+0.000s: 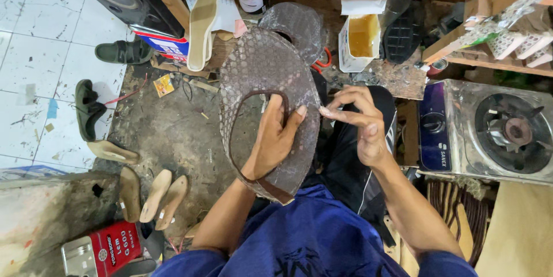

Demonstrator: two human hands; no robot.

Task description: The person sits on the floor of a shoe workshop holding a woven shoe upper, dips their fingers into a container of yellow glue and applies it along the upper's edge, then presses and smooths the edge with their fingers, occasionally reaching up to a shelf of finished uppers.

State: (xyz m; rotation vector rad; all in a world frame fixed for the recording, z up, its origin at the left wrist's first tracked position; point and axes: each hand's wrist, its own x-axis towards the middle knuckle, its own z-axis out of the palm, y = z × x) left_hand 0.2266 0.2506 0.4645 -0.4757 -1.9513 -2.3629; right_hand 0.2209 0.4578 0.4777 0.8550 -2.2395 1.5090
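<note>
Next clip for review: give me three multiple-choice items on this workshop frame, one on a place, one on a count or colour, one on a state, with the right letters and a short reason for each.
1. Where is the gas stove?
A. to the person's right
B. on the tiled floor at left
C. on the wooden shelf

2. What colour is the liquid in the open white carton?
A. blue
B. yellow-amber
C. black

3. How does the left hand hold the scaly brown upper piece?
A. flat on top, not gripping
B. not touching it
C. through its opening, thumb gripping the edge

Answers: 1 A, the stove sits at the frame's right edge beside the right hand. 2 B, the carton's inside shows amber. 3 C, the fingers pass through the cut-out while the thumb presses on the outer surface.
</note>
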